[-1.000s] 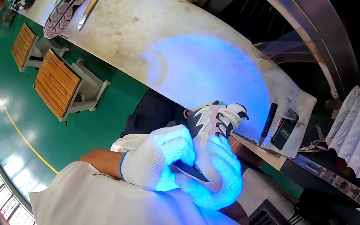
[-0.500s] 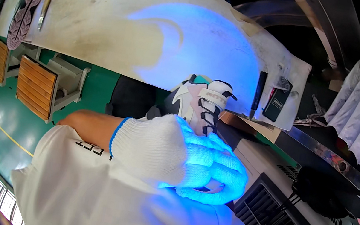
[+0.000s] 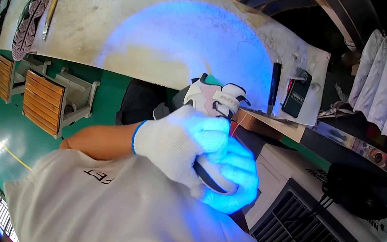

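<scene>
A white, pink and black sports shoe [image 3: 206,95] with a strap and dark laces is held in front of my body, below the table edge. My left hand [image 3: 171,135], in a white knit glove with a blue cuff edge, comes from the left and closes over the shoe's middle. Between the gloves shows the shoe's rounded, dark-and-white toe [image 3: 215,175]. My right hand [image 3: 235,180], gloved and lit bright blue, wraps the toe from the right; its forearm is mostly hidden. Much of the shoe lies under the gloves.
On the pale worktable [image 3: 85,9], under a blue light patch, lie a shoe sole [image 3: 28,26], a brush [image 3: 50,14], a black pen-like tool [image 3: 274,88] and a phone [image 3: 296,99]. Wooden-topped stools [image 3: 44,101] stand left. A grilled machine [image 3: 304,233] is at the right.
My left hand has drawn up and curled on the shoe, and the toe now shows between the gloves. The shoe looks lower behind the hands, and the view has shifted slightly.
</scene>
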### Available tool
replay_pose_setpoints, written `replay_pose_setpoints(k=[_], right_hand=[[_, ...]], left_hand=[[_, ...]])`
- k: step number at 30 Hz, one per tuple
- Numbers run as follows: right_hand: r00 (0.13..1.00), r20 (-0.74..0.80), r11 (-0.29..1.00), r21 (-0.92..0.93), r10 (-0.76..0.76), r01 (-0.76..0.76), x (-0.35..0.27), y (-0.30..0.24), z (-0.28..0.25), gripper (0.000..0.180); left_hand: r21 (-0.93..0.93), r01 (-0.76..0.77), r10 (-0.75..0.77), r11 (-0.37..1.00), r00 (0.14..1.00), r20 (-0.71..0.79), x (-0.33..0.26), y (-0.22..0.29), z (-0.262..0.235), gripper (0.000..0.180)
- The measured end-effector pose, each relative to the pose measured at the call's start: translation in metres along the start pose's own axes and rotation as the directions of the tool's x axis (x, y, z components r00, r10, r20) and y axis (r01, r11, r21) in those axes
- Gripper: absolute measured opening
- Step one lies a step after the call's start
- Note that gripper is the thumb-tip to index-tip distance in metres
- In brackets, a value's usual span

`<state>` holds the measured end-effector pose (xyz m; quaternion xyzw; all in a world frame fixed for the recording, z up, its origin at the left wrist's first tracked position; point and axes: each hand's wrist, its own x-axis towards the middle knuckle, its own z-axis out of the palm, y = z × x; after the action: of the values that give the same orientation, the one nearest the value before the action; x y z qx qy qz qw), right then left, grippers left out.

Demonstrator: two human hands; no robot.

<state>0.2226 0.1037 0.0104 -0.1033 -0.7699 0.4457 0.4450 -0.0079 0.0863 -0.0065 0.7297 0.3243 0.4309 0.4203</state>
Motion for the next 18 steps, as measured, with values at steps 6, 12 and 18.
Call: replay_pose_setpoints(k=[6,12,18], right_hand=[[0.946,-0.147,0.944,-0.122,0.289,-0.307,-0.029,-0.033,0.012,0.086],[0.918,-0.172,0.933,0.012,0.356,-0.360,-0.009,-0.038,0.004,0.035],[0.908,-0.211,0.931,0.036,0.363,-0.364,0.001,-0.037,0.004,0.032]], left_hand=[[-0.119,-0.049,0.042,0.992,0.997,-0.062,0.005,-0.005,0.020,0.052],[-0.135,-0.011,-0.003,0.991,0.994,-0.105,0.007,0.003,0.016,0.051],[-0.076,-0.049,0.038,0.996,0.990,-0.137,0.016,-0.006,0.013,0.056]])
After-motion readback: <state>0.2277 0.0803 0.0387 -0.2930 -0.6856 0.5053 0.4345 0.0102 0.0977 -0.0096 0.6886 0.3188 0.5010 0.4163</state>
